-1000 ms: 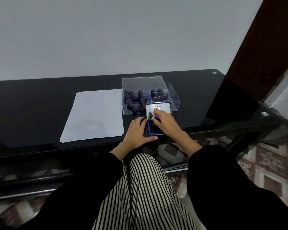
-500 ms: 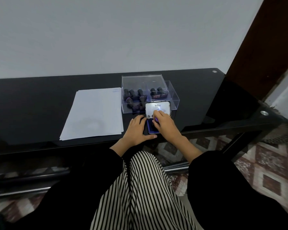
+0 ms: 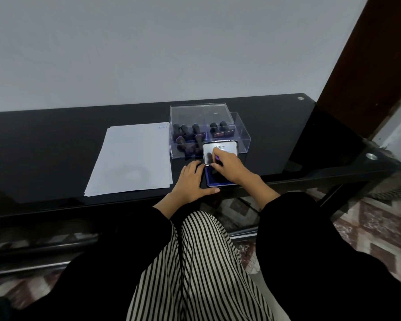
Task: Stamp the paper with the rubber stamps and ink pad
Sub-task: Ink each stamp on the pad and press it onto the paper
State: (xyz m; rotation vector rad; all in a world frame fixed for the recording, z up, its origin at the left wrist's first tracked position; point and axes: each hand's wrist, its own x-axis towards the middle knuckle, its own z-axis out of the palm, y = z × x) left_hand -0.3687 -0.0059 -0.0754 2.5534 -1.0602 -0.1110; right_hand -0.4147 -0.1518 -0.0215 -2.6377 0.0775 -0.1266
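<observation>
Clear box [image 3: 243, 140] w/ dark stamps [image 3: 183, 129]

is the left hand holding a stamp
No, the left hand lies flat on the table beside the ink pad, holding nothing.

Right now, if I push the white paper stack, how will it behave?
Probably floppy: the white paper stack lies thin and flat. Its fanned edges suggest loose sheets that could slide apart on the glossy black table.

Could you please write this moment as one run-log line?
step: inking | right hand: holds stamp on ink pad | left hand: flat beside pad | paper: one mark, far corner
</observation>
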